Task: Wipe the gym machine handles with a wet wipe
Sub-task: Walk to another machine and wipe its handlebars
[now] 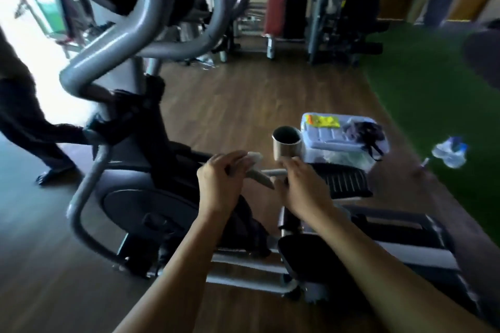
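**both hands meet over a wet wipe beside the gym machine**

the left hand (219, 182) is curled, and its fingers pinch a crumpled white wet wipe (254, 157) whose pale end sticks out past the fingertips. the right hand (301, 186) sits just beside it, knuckles up and fingers folded under. a thin grey strip (273, 171) runs between the two hands. blur hides whether the right hand grips it, and whether it is part of the wipe. both hands hover above the black body of the gym machine (151, 197), well apart from its curved grey metal handles (151, 16), which rise at the upper left.

just beyond the hands an upright steel cup (287, 144) stands beside a clear plastic box with a yellow label (327, 134). a dark bundled item (365, 130) lies on the box lid. a crumpled clear plastic bottle (450, 151) lies on the green turf (419, 89) at the right, next to the brown wood-look floor (243, 94). at the left edge another person in dark clothes (24, 116) reaches an arm to the machine's frame.
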